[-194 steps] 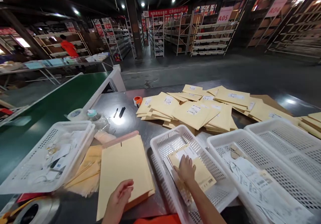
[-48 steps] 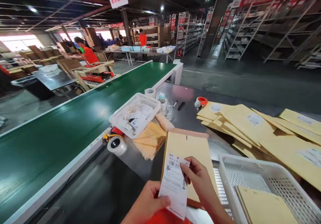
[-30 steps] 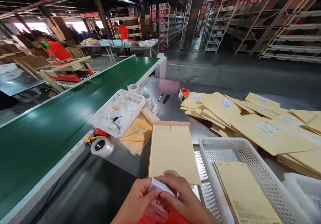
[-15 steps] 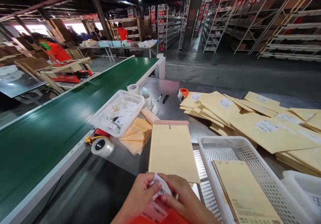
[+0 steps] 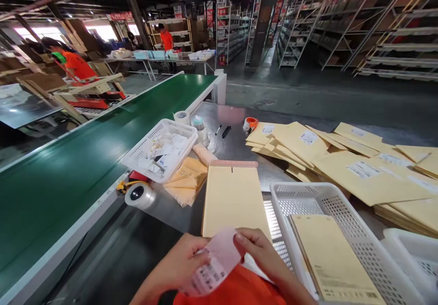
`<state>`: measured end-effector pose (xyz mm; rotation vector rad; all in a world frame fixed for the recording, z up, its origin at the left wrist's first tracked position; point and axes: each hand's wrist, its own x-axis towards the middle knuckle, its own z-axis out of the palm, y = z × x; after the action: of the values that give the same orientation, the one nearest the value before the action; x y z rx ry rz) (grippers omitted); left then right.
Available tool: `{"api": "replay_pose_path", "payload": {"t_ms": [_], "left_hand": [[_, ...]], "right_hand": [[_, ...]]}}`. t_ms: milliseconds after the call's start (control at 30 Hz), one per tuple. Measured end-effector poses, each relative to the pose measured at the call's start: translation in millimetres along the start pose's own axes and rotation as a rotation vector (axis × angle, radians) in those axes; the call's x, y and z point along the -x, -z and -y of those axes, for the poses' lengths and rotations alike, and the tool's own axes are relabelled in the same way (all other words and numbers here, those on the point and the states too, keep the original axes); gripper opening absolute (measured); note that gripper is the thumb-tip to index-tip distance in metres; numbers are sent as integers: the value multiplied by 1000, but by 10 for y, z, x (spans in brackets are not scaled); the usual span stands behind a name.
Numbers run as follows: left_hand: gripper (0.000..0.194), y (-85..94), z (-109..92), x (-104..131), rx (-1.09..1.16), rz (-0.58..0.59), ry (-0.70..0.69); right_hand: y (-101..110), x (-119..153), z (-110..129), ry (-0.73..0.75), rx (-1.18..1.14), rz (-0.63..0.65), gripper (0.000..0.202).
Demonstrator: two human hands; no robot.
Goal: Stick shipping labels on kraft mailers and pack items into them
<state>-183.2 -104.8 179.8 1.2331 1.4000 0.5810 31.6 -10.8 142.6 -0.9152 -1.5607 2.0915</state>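
A printed label (image 5: pixel 221 263), pale with dark print on its lower part, is held up in front of my body. My left hand (image 5: pixel 183 257) pinches its left side between thumb and fingers. At its upper right edge, my right hand (image 5: pixel 258 248) grips the label with thumb and forefinger. Just beyond both hands a padded kraft envelope (image 5: pixel 236 200) lies flat on a stack, a short black mark at its top edge. Something white, partly hidden, shows below my right hand.
Right of the stack, a white basket (image 5: pixel 301 187) holds flat kraft envelopes (image 5: pixel 337 257). Labelled envelopes (image 5: pixel 362 170) pile up behind it. On the left are a basket of small packets (image 5: pixel 163 129), a tape roll (image 5: pixel 140 194) and a green conveyor (image 5: pixel 102 136). Co-workers in orange stand farther off.
My hands have moved apart, and the label, bunched between them before, is now spread out with more of its surface showing. Things on the table have stayed in place.
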Motion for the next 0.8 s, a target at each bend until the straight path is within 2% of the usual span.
{"api": "replay_pose_path", "payload": {"t_ms": [33,100,167,233,300,367,467,533,600,667,733,800], "left_hand": [[24,95,96,56,-82,6,59],[22,305,351,217,-280,-31,199],[20,503,620,413,-512,-143,332],[18,636,797,575,-596,-207,423],[20,669,815,632,-579,-179,384],[21,598,684,547,-504,-124,236],[21,359,395,182,-465,-64,60],[24,185,281,-147,-554,29,2],[22,51,280,-470,-673,105,-84],[18,-27,364,-725,-727,140,-106],[18,-57,470,-880,-783,160,-117],[19,-56,545,-942,-847,185,-124]], "right_hand": [[126,-33,-18,-32,-30,-64,53],[413,-76,-16,-40,-113,-293,53],[676,-92,7,70,-186,-561,50],[832,-110,-10,200,-204,-714,44],[853,-173,-133,301,-3,-678,37],[785,-296,-381,447,390,-550,29],[668,-495,-859,754,966,-390,29],[638,-531,-1099,839,1205,-361,31],[633,-464,-1200,793,1379,-311,32],[619,-357,-1184,669,1483,-236,37],[576,-322,-1114,556,1522,-204,40],[520,-449,-1041,506,1542,-219,41]]}}
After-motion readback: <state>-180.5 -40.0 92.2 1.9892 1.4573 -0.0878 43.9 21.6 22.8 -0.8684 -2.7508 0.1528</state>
